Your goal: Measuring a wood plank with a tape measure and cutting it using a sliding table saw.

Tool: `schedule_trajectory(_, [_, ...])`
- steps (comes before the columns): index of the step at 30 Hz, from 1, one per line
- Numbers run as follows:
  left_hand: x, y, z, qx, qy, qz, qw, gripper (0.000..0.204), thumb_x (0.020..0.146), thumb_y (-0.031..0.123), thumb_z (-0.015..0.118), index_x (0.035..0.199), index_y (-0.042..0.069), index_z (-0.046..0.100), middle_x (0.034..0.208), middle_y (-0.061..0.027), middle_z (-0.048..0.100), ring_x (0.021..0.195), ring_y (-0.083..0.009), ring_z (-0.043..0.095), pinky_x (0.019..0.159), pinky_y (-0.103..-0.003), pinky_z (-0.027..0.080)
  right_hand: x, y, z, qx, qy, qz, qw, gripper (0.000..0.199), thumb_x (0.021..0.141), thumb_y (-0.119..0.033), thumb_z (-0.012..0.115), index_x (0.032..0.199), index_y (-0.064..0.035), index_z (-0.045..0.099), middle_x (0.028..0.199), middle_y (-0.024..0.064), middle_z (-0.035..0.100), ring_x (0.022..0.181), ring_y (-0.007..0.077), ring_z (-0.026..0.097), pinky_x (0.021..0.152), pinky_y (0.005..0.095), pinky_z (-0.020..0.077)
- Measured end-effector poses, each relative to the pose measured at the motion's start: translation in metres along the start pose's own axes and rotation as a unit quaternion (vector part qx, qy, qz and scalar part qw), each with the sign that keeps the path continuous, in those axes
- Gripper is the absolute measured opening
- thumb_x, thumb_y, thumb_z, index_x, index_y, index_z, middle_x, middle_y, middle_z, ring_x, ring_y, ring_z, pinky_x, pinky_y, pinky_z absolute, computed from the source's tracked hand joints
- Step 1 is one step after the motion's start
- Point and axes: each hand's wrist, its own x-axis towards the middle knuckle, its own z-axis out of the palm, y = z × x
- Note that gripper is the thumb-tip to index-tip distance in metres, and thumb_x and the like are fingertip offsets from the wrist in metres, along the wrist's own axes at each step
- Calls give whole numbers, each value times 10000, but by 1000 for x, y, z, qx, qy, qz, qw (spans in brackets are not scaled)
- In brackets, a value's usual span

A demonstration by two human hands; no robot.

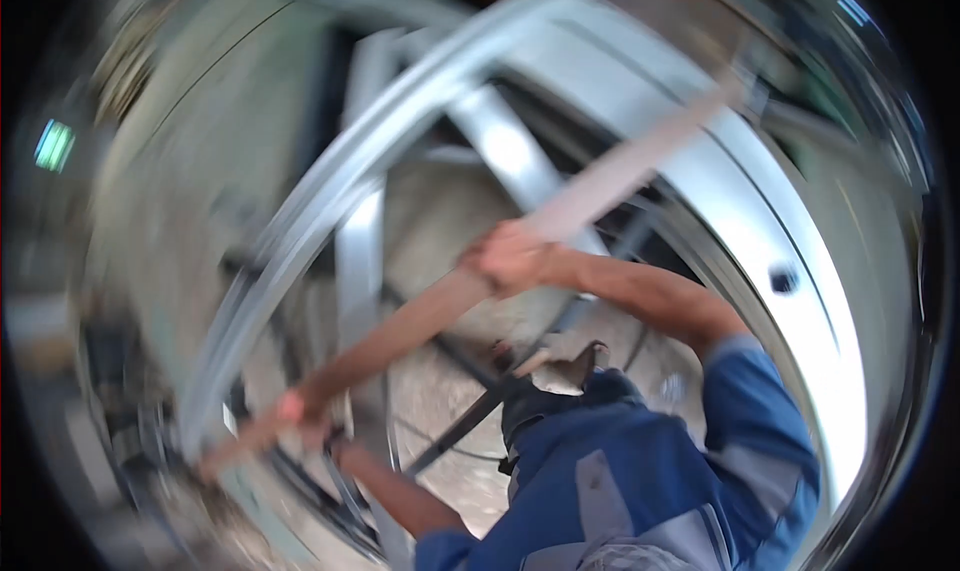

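1. My view is heavily smeared, so I can vouch only for the larger shapes. A long wooden stick [480, 281] runs on a slant from the lower left to the upper right of the picture, and both of my hands are on it.

2. My right hand [508, 256] is wrapped shut around the stick near its middle, knuckles toward me. I judge this is the grip that carries the weight and steers the upper end.

3. My left hand [300, 408] is curled shut around the lower stretch, close to the bottom end. Hands set this far apart would give leverage over such a long piece.

4. The stick lies across the opening of a large grey metal frame [400, 151] with a curved rim and straight bars. Whether the stick touches the frame I cannot tell through the blur.

5. Through the opening I see the pale, rough floor [440, 211] below, so the frame seems to stand or lean above it.

6. A thin dark rod [460, 426] slants under my right forearm, near a dark glove-like shape [535, 401] at the edge of my blue sleeve [690, 471]. What that shape is stays unclear.

7. The sleeve is pushed up past the elbow, leaving both forearms bare.
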Motion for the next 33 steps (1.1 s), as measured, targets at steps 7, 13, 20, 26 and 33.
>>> schedule_trajectory(7, [59,311,42,-612,192,-18,767,611,976,455,473,1478,139,328,1433,-142,441,1303,-294,412,1102,-443,267,-175,-74,-83,-94,228,-7,969,552,597,-318,771,1052,-99,547,838,41,557,797,238,606,684,393,493])
schedule_trajectory(13, [17,457,145,-672,20,75,737,538,974,437,478,1394,109,401,1352,-144,488,1235,-300,450,1079,-450,293,-372,-136,-116,-208,405,63,888,497,639,-284,759,1044,-96,540,802,31,522,732,223,555,620,365,416])
schedule_trajectory(20, [-150,608,213,-714,-80,170,675,470,972,415,483,1295,74,487,1257,-146,543,1155,-308,494,1052,-458,322,-617,-187,-65,-234,458,199,834,507,594,-272,773,1023,-129,546,809,25,532,770,223,565,753,401,408])
schedule_trajectory(26, [-275,700,242,-748,-91,211,623,433,971,396,488,1211,44,561,1175,-149,591,1086,-314,532,1028,-465,348,-815,-190,-25,-122,376,380,836,523,574,-226,784,1051,-146,587,867,44,584,901,243,586,874,438,397])
schedule_trajectory(33, [-399,772,354,-709,-180,169,660,450,962,381,506,1223,19,566,1184,-150,605,1097,-319,543,1027,-466,360,-1028,-173,50,-133,224,565,783,419,594,-169,725,991,-131,597,931,53,635,952,267,613,917,466,414])
